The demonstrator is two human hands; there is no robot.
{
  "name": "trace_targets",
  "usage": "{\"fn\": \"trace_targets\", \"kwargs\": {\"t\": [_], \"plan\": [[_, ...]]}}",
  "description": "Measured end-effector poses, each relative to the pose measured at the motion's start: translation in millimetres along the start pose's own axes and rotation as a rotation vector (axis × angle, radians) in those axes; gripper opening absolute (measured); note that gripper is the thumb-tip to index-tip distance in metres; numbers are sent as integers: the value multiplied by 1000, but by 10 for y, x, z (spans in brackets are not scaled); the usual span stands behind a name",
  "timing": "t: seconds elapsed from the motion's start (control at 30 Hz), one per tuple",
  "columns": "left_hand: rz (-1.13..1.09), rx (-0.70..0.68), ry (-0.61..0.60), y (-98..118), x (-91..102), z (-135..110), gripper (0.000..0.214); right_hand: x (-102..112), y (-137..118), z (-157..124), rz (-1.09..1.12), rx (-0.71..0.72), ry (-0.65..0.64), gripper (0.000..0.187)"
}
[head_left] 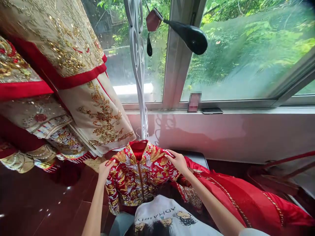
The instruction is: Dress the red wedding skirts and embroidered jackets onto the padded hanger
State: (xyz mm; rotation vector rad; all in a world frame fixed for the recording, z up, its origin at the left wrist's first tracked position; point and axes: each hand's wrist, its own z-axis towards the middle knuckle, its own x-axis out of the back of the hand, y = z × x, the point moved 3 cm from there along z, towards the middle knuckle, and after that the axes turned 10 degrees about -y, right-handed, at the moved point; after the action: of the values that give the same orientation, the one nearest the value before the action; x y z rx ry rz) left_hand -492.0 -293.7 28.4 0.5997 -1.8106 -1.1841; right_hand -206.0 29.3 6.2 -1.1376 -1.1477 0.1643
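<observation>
Embroidered jacket [130, 178] gripped at both shoulders

It is spread before the person, a hanger [138, 132] at its collar. The left hand [105, 168] has its fingers closed on one shoulder; the right hand [179, 161] likewise pinches the other.

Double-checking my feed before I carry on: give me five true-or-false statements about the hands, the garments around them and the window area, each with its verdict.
1. The left hand and the right hand both hold the red-and-gold embroidered jacket near its shoulders. True.
2. No hanger shows at the jacket's collar. False: a hanger hook stands up above it.
3. A cream garment with gold embroidery hangs at the left of the picture. True.
4. The red fabric with beaded lines spreads out left of the jacket. False: it spreads to the right.
5. A flat dark object lies on the windowsill. True.
</observation>
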Motion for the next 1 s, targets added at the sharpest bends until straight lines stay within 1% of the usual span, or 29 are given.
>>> {"fn": "trace_targets", "kwargs": {"t": [0.17,0.27,0.33,0.4,0.47,0.53,0.57,0.6,0.63,0.67,0.7,0.77,0.83,0.87,0.9,0.93,0.97,1.0], "plan": [[32,-47,-101,-197,-231,90,52,-191,329,-10,-15,-44,-11,39],[73,-66,-116,-369,-330,207,57,-322,488,36,-13,-50,-9,37],[112,-73,-124,-489,-389,279,56,-413,562,48,-5,-51,-8,34],[149,-80,-125,-590,-449,330,54,-491,598,35,3,-54,3,31],[181,-87,-116,-650,-502,370,54,-530,579,23,7,-53,29,29],[209,-96,-109,-662,-542,408,54,-488,494,57,5,-38,62,26],[222,-102,-114,-651,-557,426,53,-416,424,100,3,-24,83,24],[234,-110,-124,-633,-568,440,51,-298,331,160,0,-4,113,22],[245,-122,-137,-608,-577,448,49,-126,210,229,-2,21,153,22],[256,-134,-153,-578,-581,450,47,102,58,298,-4,52,206,23],[269,-145,-169,-543,-583,444,44,387,-130,352,-3,92,276,26],[305,-159,-196,-447,-581,417,36,1074,-615,371,3,185,447,31],[360,-154,-220,-280,-586,383,28,1807,-1224,222,12,320,705,37],[392,-151,-231,-153,-598,367,25,2129,-1549,109,10,364,821,39],[421,-156,-240,14,-619,351,23,2397,-1885,-11,-13,424,925,39],[445,-172,-247,222,-653,332,22,2599,-2230,-125,-92,528,1031,36],[461,-205,-249,473,-700,309,22,2731,-2553,-186,-167,610,1063,33],[460,-260,-251,763,-759,274,27,2808,-2838,-181,-224,665,1041,30]]}}
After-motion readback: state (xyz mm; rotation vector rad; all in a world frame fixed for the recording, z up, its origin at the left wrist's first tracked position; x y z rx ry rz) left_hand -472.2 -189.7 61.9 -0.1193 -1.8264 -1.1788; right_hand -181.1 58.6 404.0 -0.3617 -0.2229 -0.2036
